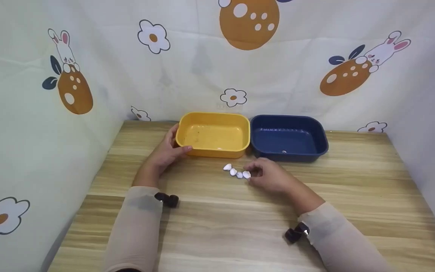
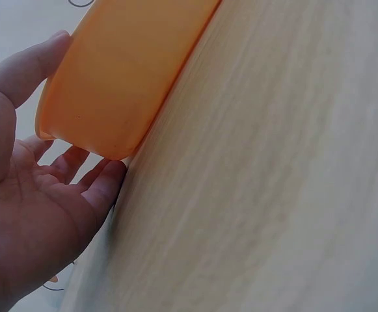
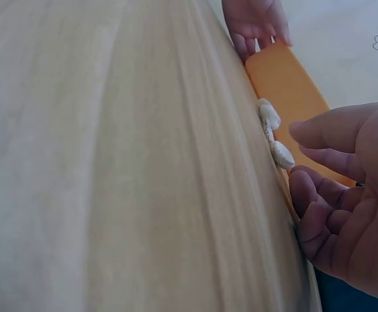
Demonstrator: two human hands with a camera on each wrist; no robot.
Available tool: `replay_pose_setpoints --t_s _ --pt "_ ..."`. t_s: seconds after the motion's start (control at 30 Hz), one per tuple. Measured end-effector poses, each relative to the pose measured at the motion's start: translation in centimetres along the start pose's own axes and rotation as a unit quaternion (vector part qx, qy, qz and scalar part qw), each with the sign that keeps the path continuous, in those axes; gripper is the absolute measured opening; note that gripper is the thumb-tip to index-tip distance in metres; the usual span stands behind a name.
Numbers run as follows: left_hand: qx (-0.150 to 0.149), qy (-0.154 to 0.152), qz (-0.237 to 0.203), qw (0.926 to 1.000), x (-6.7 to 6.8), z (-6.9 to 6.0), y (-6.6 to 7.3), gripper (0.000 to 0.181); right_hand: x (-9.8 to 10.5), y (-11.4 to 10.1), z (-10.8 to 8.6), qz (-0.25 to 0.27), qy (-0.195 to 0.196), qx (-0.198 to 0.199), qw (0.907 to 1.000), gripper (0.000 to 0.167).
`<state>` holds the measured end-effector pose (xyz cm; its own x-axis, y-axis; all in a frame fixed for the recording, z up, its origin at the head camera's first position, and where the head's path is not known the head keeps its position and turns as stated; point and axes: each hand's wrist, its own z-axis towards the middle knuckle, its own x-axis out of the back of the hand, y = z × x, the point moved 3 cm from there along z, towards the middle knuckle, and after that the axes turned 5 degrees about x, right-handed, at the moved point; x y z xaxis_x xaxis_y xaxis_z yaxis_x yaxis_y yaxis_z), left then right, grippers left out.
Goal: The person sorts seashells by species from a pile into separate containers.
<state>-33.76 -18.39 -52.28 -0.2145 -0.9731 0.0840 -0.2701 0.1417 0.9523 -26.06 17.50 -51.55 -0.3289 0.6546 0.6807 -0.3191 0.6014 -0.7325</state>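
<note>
My left hand [image 1: 166, 151] holds the near left corner of a yellow plastic bin [image 1: 217, 153]. In the left wrist view, the thumb lies along one side of the bin [image 2: 130, 78] and the fingers [image 2: 107, 185] bend around its end. Several small white pebble-like pieces [image 1: 233, 172] lie in a short row on the table in front of it. Beside the rightmost piece [image 1: 246, 174] is my right hand [image 1: 270, 175]. The right wrist view shows its thumb and forefinger parted near a white piece [image 3: 282, 155], without a visible pinch; whether a fingertip touches it I cannot tell.
Right of the yellow bin, almost against it, stands a dark blue bin [image 1: 289, 156] with a tiny pale speck inside. Both stand on the wood-grain table [image 1: 221, 226] near its back edge, before a patterned cloth [image 1: 187, 75].
</note>
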Motion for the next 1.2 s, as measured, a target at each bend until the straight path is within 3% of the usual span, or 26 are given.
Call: replay_pose_setpoints --t_s 0.3,0.53,1.2 --pt "-0.020 -0.005 -0.017 0.9996 -0.15 -0.12 0.15 0.107 -0.17 0.27 0.06 -0.036 -0.007 0.003 0.9993 0.025" --pt "-0.015 -0.005 -0.019 0.9997 -0.10 -0.07 0.14 0.109 -0.35 0.19 0.12 -0.017 -0.011 0.008 0.9998 0.027" --pt "-0.026 0.000 -0.003 0.9997 -0.10 -0.07 0.10 0.108 -0.24 0.10 0.15 -0.033 -0.015 0.021 0.9991 0.019"
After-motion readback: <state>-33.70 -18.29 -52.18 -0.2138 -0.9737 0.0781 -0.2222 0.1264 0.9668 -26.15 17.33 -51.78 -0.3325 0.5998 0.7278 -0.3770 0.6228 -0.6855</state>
